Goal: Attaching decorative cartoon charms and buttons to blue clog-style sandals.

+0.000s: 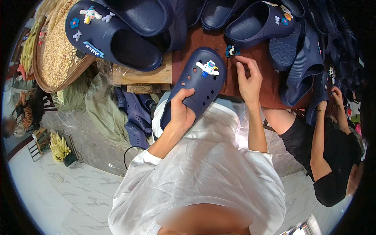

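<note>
- Just beyond the right hand's fingertips lies a small dark charm; past it, a decorated clog blocks the way forward.
- Left of the right hand, a narrow gap over brown cloth separates it from the held clog.
- To its right, a strip of that cloth leaves passage, until piled footwear walls it off.
- Ahead of the left hand, the held clog fills the path.
- Forward-left of that hand, a wooden board and a charm-covered clog obstruct.
</note>
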